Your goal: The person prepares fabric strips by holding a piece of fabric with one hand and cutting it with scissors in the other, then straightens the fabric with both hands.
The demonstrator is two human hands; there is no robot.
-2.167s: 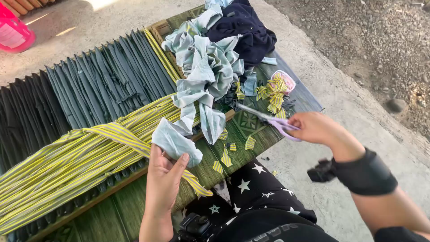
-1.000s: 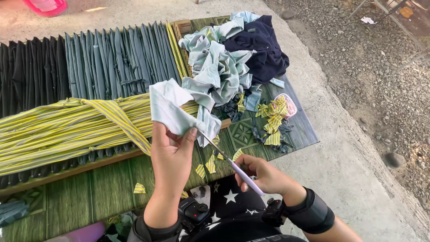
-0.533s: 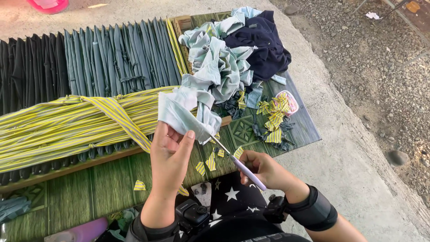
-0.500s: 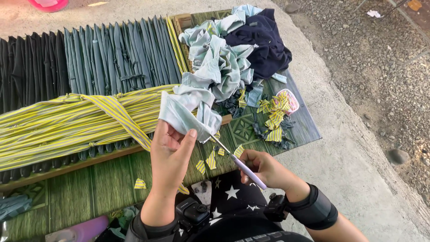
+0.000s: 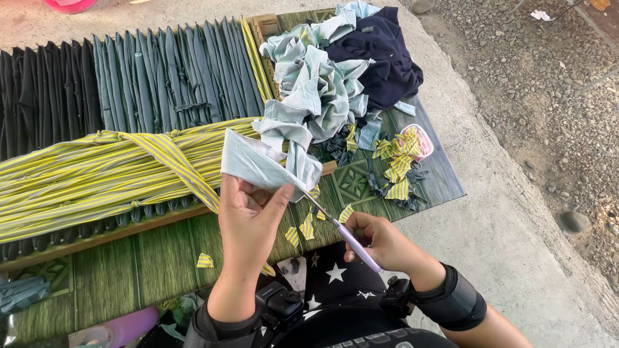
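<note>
Pale blue cloth strip [image 5: 261, 164] is pinched in the left hand [image 5: 248, 219]; just right of it, the right hand [image 5: 380, 241] grips lilac-handled scissors [image 5: 342, 232], blades at the cloth's edge.

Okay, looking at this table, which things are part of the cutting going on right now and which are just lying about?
In use:
left hand
pale blue fabric strip
right hand
scissors

Lying about:
navy cloth
yellow striped scraps
pink container
yellow striped strips
</note>
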